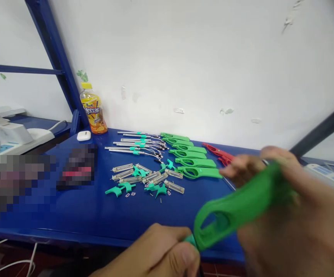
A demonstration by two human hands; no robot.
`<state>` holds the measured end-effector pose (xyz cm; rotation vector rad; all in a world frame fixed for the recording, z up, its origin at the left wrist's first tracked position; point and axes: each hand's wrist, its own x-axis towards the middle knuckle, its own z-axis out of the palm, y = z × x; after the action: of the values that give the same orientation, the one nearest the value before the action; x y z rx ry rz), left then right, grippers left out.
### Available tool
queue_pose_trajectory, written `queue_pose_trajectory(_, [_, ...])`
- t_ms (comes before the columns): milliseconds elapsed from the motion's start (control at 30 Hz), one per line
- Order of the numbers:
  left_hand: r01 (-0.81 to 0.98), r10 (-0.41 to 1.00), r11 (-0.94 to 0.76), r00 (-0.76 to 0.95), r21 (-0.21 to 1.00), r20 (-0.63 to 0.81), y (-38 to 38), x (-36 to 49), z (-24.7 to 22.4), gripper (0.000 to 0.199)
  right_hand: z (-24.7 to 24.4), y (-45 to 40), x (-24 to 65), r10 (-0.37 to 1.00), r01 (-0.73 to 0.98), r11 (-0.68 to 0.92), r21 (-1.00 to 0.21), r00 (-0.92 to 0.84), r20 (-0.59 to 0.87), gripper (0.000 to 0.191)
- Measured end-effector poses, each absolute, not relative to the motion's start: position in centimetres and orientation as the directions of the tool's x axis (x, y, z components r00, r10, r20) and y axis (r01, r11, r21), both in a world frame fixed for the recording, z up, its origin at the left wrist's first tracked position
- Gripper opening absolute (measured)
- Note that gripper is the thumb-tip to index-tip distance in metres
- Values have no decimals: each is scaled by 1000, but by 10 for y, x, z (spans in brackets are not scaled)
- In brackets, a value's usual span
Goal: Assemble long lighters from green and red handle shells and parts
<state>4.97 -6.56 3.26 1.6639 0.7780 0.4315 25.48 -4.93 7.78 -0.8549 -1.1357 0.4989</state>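
Observation:
A green lighter handle [236, 209] with an oval trigger opening is held up close to me, smeared by motion at its rear. My left hand [161, 252] pinches its front end, where a bit of teal shows. My right hand [302, 215], blurred, is wrapped about the rear end. Beyond them lie green handle shells [197, 172] in a stack of rows, metal lighter tubes [123, 151] with teal collars and wires, clear fuel tanks [175, 187], teal triggers [114, 191] and tiny loose bits [133, 194]. Red handle parts [213, 149] rest behind my right hand.
On the blue table [77, 211] stand a drink bottle [94, 109] and a white earbud case [84, 135]. A dark pixelated item [78, 165] lies at left. Power strips [333, 177] sit to either side. Blue frame posts [54, 50] and a white wall [184, 57] bound the back.

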Motion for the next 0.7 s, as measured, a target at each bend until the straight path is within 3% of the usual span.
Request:
queue_pose_trajectory(67, [396, 811, -153, 574, 906, -114, -74, 36, 35, 63, 86, -46, 249, 719, 197, 576, -793, 340, 606, 5])
queue_pose_trajectory(133, [522, 881, -253, 471, 815, -28, -77, 23, 30, 50, 88, -51, 254, 775, 425, 492, -760, 184, 605, 10])
queue_pose_trajectory(200, [585, 877, -378, 476, 717, 74, -73, 8, 19, 40, 81, -61, 264, 843, 565, 423, -709, 41, 536, 18])
queue_pose_trajectory(300, [647, 848, -514, 481, 563, 222, -62, -16, 2, 32, 54, -72, 278, 912, 633, 405, -660, -231, 338, 16])
queue_pose_trajectory(400, [690, 818, -574, 513, 441, 261, -55, -32, -6, 20, 27, -70, 280, 874, 655, 471, -590, -435, 216, 13])
queue_pose_trajectory(567, [741, 765, -620, 501, 257, 404, -53, -37, -6, 24, 7, -61, 261, 870, 704, 491, -513, -422, 254, 18])
queue_pose_trajectory(700, [760, 736, -634, 533, 147, 416, -50, -40, -12, 23, 2, -58, 259, 868, 723, 496, -482, -430, 249, 20])
